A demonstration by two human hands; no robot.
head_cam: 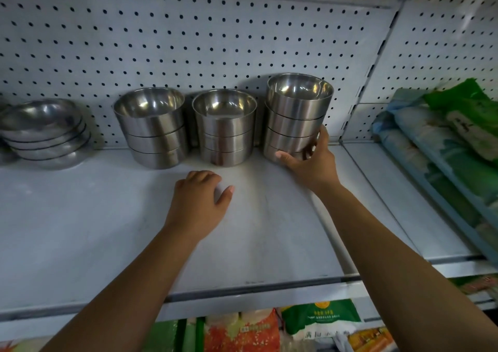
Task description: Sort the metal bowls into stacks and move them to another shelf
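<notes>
Three stacks of straight-sided metal bowls stand at the back of a white shelf (107, 230). The left stack (152, 128) and the middle stack (225, 128) each show three bowls. The right stack (297, 114) is taller, with several bowls. My right hand (310, 160) grips the bottom of the right stack, thumb at the front and fingers round its right side. My left hand (200, 198) hovers over or rests on the shelf in front of the middle stack, fingers loosely curled, holding nothing. A stack of shallow wide metal bowls (45, 133) sits at the far left.
A pegboard wall (188, 42) backs the shelf. On the neighbouring shelf to the right lie green and blue bagged goods (444, 136). More packaged bags (318, 322) fill the shelf below.
</notes>
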